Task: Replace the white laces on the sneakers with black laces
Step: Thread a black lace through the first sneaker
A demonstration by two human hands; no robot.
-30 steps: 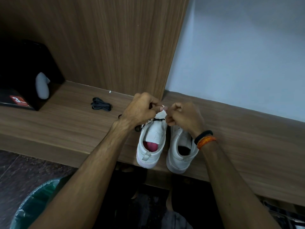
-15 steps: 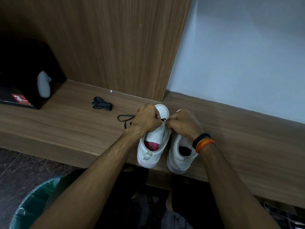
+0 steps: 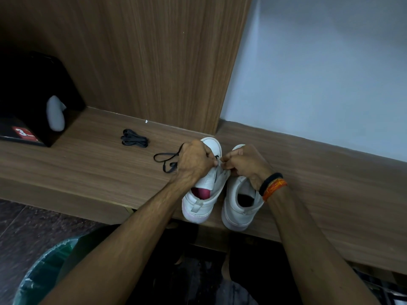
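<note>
While both hands pinch black lace, slack trails left of grip.

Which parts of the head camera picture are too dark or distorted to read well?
In the head view, the black box at far left is lost in shadow; the wide lens bends the shelf edge and panel lines; the bundled black lace stays legible; the left hand and right hand hide their grip on the left sneaker.
</note>
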